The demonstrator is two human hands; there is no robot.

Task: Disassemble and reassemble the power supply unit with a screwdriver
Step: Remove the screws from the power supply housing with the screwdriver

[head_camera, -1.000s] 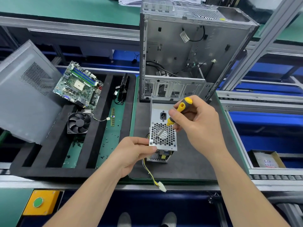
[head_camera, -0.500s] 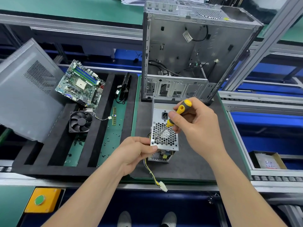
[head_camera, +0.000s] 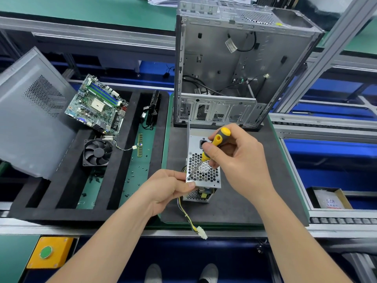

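Observation:
A silver power supply unit (head_camera: 206, 176) with a honeycomb grille stands on the dark mat (head_camera: 240, 209) in front of the case. My left hand (head_camera: 167, 190) grips its lower left corner, thumb on the front plate. My right hand (head_camera: 234, 160) holds a yellow and black screwdriver (head_camera: 216, 144) by the handle. The shaft slants down to the left, and its tip sits at the plate's lower left corner, close to my left thumb. A yellow and black cable with a white plug (head_camera: 201, 234) hangs from the unit over the mat's front edge.
An open computer case (head_camera: 234, 64) stands upright just behind the unit. To the left, a black foam tray (head_camera: 61, 197) carries a motherboard (head_camera: 95, 107), a fan (head_camera: 98, 153), a memory stick (head_camera: 140, 145) and several loose screws. A grey side panel (head_camera: 26, 119) leans at far left.
My right hand has shifted slightly on the screwdriver handle while the tip stays at the lower left corner. My left hand keeps its grip on the unit.

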